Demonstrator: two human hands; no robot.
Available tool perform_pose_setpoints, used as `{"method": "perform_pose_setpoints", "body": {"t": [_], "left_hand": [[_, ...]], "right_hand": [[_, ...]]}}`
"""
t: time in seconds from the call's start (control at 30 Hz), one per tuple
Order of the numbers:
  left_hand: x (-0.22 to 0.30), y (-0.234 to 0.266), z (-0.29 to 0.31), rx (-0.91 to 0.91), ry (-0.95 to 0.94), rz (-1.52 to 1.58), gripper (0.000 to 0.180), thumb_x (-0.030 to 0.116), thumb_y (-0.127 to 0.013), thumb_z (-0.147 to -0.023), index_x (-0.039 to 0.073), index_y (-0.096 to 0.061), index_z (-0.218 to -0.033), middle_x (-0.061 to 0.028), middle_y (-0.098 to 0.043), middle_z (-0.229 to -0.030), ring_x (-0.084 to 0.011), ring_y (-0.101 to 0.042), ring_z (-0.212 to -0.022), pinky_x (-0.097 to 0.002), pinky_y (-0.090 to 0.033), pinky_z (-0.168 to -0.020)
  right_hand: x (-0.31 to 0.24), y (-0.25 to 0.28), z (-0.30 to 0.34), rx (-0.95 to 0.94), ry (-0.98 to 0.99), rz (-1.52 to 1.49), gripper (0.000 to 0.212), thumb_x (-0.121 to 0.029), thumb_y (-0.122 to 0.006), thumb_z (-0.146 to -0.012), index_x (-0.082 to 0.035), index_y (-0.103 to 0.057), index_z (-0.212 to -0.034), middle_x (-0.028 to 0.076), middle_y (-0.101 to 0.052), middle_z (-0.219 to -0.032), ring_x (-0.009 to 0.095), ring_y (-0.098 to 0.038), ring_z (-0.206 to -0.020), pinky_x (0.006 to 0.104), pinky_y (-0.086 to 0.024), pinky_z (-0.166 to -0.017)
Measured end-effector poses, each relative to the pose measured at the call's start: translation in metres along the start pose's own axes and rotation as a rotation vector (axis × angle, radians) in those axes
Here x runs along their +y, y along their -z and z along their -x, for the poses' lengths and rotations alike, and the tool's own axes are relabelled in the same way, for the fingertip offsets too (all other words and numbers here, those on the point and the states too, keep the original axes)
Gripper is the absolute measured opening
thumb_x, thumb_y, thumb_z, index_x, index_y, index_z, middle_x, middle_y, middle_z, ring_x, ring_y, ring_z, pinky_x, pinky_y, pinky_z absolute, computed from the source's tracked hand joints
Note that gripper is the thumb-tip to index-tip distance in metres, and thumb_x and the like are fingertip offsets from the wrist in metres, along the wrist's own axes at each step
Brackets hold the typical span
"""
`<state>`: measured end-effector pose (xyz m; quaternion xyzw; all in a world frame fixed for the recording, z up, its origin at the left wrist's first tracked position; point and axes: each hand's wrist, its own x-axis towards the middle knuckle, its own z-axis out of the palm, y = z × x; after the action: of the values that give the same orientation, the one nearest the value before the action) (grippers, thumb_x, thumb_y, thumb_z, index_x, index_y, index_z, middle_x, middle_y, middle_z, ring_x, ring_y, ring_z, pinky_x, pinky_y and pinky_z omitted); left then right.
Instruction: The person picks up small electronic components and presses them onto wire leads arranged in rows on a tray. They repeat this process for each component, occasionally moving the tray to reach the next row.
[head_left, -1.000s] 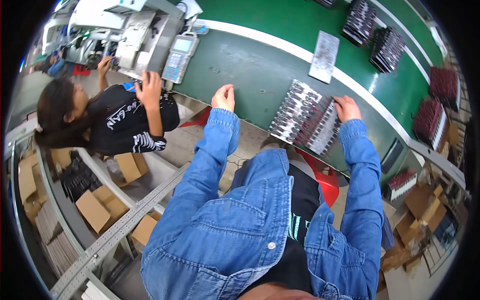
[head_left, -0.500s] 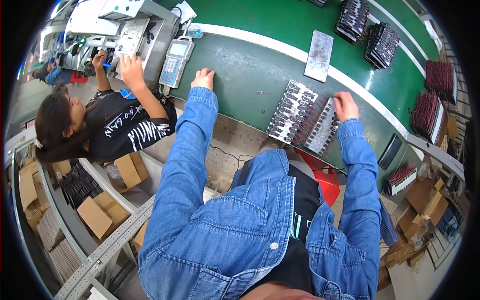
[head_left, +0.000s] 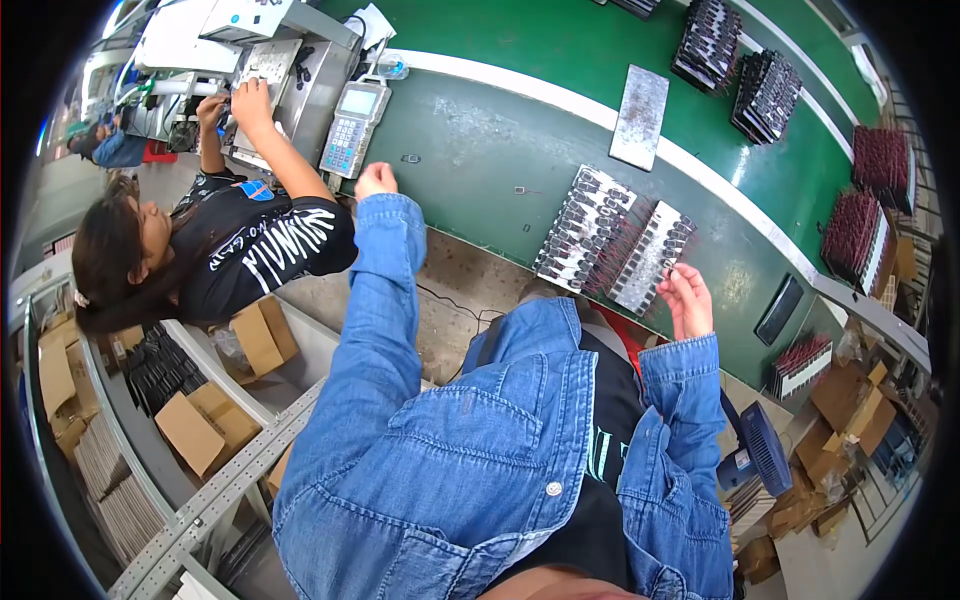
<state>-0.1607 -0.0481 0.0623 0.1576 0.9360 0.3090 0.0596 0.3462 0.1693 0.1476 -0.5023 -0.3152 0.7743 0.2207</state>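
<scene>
Two pale rectangular holders lie side by side on the green worktable, the left holder (head_left: pixel 562 257) and the right holder (head_left: pixel 641 279). Both carry rows of small black parts with thin dark-red wires. At the lower right edge of the right holder, my right hand (head_left: pixel 686 302) pinches a small dark part between thumb and fingertips; its detail is too small to tell. My left hand (head_left: pixel 377 181) is closed at the table's near edge, its fingers curled and what they hold, if anything, hidden. Just beyond it lies a small black part (head_left: pixel 411 158). A small wired part (head_left: pixel 521 190) lies mid-table.
A grey handheld meter with keypad (head_left: pixel 352 128) lies left of the table, near a co-worker's hands (head_left: pixel 248 105). A metal plate (head_left: pixel 639 117) lies beyond the holders. More loaded holders (head_left: pixel 766 95) stand at the far right. A black phone (head_left: pixel 779 308) lies at right.
My left hand has drawn back left and nearer, and a small black part shows where it was. My right hand has moved down along the right holder to its near end, closing into a pinch.
</scene>
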Motion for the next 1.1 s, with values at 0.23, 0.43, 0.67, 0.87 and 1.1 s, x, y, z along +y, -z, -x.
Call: {"method": "perform_pose_setpoints", "body": {"t": [0.23,0.43,0.67,0.87,1.1], "left_hand": [[0.048,-0.031,0.035,0.066,-0.078,-0.119,0.026,0.024,-0.061,-0.087,0.005,-0.066,-0.104,-0.0142,-0.061,-0.099,-0.0335,-0.061,-0.09,-0.0414,-0.05,-0.08],[0.054,-0.049,0.022,0.05,-0.287,-0.257,0.026,0.025,-0.063,-0.085,0.007,-0.066,-0.103,-0.0103,-0.059,-0.103,-0.0281,-0.058,-0.097,-0.04,-0.049,-0.082],[0.038,-0.055,0.009,0.05,-0.479,-0.31,0.021,0.023,-0.064,-0.083,0.009,-0.065,-0.098,-0.0076,-0.06,-0.101,-0.0263,-0.058,-0.097,-0.0397,-0.049,-0.082],[0.134,-0.049,0.075,-0.222,-0.733,-0.039,0.02,0.022,-0.065,-0.082,0.01,-0.063,-0.099,-0.0072,-0.063,-0.098,-0.0259,-0.063,-0.09,-0.0384,-0.052,-0.075],[0.214,-0.051,0.18,-0.64,-1.038,0.162,0.021,0.018,-0.066,-0.081,0.008,-0.062,-0.099,-0.0084,-0.065,-0.097,-0.0271,-0.065,-0.085,-0.0355,-0.053,-0.072]], "right_hand": [[0.02,-0.026,0.003,-0.055,-0.055,0.03,0.015,-0.01,-0.061,-0.089,-0.005,-0.057,-0.103,0.008,-0.063,-0.097,0.013,-0.061,-0.077,0.0291,-0.052,-0.076],[0.019,-0.042,0.006,-0.097,-0.071,0.106,0.016,-0.007,-0.063,-0.087,-0.005,-0.057,-0.102,0.01,-0.066,-0.094,0.014,-0.062,-0.077,0.0283,-0.052,-0.076],[0.015,-0.046,0.009,-0.1,-0.065,0.087,0.016,-0.009,-0.063,-0.087,-0.004,-0.058,-0.102,0.011,-0.066,-0.095,0.015,-0.063,-0.078,0.0288,-0.053,-0.076],[0.012,-0.058,-0.001,-0.149,-0.049,0.13,0.022,-0.014,-0.061,-0.089,-0.002,-0.059,-0.107,0.009,-0.064,-0.105,0.015,-0.062,-0.084,0.0291,-0.052,-0.081],[0.001,-0.082,-0.028,-0.205,-0.09,0.064,0.02,-0.015,-0.063,-0.088,-0.002,-0.059,-0.103,0.008,-0.064,-0.101,0.016,-0.064,-0.088,0.03,-0.052,-0.08]]}}
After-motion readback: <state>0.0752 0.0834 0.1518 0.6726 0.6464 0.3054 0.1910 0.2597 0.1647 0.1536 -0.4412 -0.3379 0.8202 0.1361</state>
